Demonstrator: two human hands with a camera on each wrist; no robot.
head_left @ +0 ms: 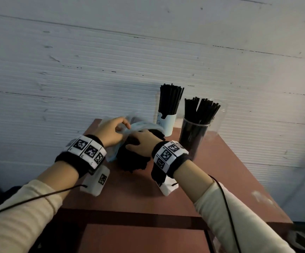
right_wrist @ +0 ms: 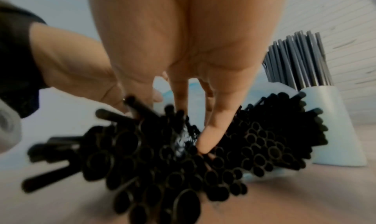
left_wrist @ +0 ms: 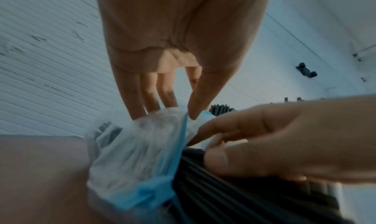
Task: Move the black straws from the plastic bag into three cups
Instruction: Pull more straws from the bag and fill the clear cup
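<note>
A thick bundle of black straws (head_left: 133, 161) lies on the red-brown table (head_left: 212, 179), its far end still inside a thin white and blue plastic bag (head_left: 138, 126). My left hand (head_left: 128, 127) pinches the bag's edge; the left wrist view shows thumb and fingers of that left hand (left_wrist: 191, 115) nipping the bag (left_wrist: 138, 147). My right hand (head_left: 135, 143) grips the bundle from above. In the right wrist view the fingers of this right hand (right_wrist: 203, 131) dig in among the straws' open ends (right_wrist: 183, 163). A white cup (head_left: 168, 125) and a clear cup (head_left: 193, 139) stand behind, both packed with straws.
The white corrugated wall (head_left: 93, 70) rises directly behind the table. The table's right edge (head_left: 257, 179) drops off close to the clear cup. Some clear plastic (head_left: 220, 115) shows behind that cup. The white cup (right_wrist: 335, 131) stands right beside the bundle.
</note>
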